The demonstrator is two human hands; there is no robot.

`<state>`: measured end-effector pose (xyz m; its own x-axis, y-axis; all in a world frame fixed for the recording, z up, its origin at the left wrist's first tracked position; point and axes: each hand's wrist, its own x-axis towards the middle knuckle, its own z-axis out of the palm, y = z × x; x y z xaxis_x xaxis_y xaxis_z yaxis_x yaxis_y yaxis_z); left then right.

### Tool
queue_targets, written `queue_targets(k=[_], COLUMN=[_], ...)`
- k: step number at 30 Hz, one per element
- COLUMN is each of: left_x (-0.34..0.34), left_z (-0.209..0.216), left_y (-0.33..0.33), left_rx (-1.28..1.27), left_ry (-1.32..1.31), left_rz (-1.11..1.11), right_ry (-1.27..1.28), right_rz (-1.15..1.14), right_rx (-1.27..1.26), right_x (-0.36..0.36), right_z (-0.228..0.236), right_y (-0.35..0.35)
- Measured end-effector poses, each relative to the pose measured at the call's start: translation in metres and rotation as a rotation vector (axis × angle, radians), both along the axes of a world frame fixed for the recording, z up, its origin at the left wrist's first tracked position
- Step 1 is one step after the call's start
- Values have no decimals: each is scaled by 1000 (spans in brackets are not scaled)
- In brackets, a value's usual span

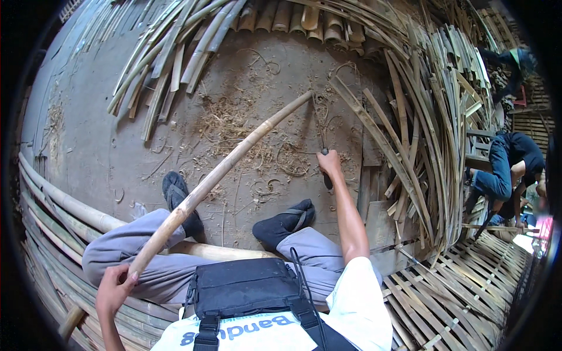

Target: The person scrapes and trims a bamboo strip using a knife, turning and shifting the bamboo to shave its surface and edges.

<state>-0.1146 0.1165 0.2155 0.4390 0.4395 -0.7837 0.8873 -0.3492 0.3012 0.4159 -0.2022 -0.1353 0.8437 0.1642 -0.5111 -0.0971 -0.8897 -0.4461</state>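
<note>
A long bamboo pole (240, 153) slants across my lap, from the lower left up to the far middle. Its near part rests over my left leg. My left hand (115, 291) is closed on the pole near its lower end, thumb and fingers at its side. Ahead of my right leg, my right hand (329, 164) is wrapped round the dark handle of a long-bladed knife (320, 124). The thin blade points away from me, and its tip is close to the far end of the pole. Whether the two touch I cannot tell.
Curled shavings (234, 126) litter the floor. Split bamboo strips (424, 134) are heaped at the right, more strips (175, 52) and bamboo pieces (281, 17) at the far side. Bamboo poles (76, 205) lie at my left. A person (509, 169) bends over at the far right.
</note>
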Motion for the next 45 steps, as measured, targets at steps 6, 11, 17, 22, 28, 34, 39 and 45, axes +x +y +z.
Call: queue_targets(k=[6, 11, 17, 22, 28, 34, 39, 45], left_x=[18, -43, -62, -31, 28, 20, 25, 27], left_z=[75, 127, 190, 224, 245, 268, 256, 237], left_y=[-9, 48, 124, 166, 171, 199, 192, 201], left_rx=[900, 1134, 1400, 1585, 1688, 1708, 1676, 1656], left_ry=[-156, -43, -14, -25, 94, 103, 34, 5], left_rz=[-313, -435, -871, -896, -831, -907, -985, -892], right_ry=[23, -1, 284, -17, 53, 125, 9, 42], right_rz=[114, 201, 9, 86, 17, -117, 26, 4], right_rx=[81, 325, 405, 363, 381, 493, 361, 320], right_x=[-50, -101, -144, -157, -160, -162, -160, -160], right_z=[37, 43, 32, 22, 32, 5, 0, -5], right_y=[0, 23, 39, 62, 93, 89, 87, 71])
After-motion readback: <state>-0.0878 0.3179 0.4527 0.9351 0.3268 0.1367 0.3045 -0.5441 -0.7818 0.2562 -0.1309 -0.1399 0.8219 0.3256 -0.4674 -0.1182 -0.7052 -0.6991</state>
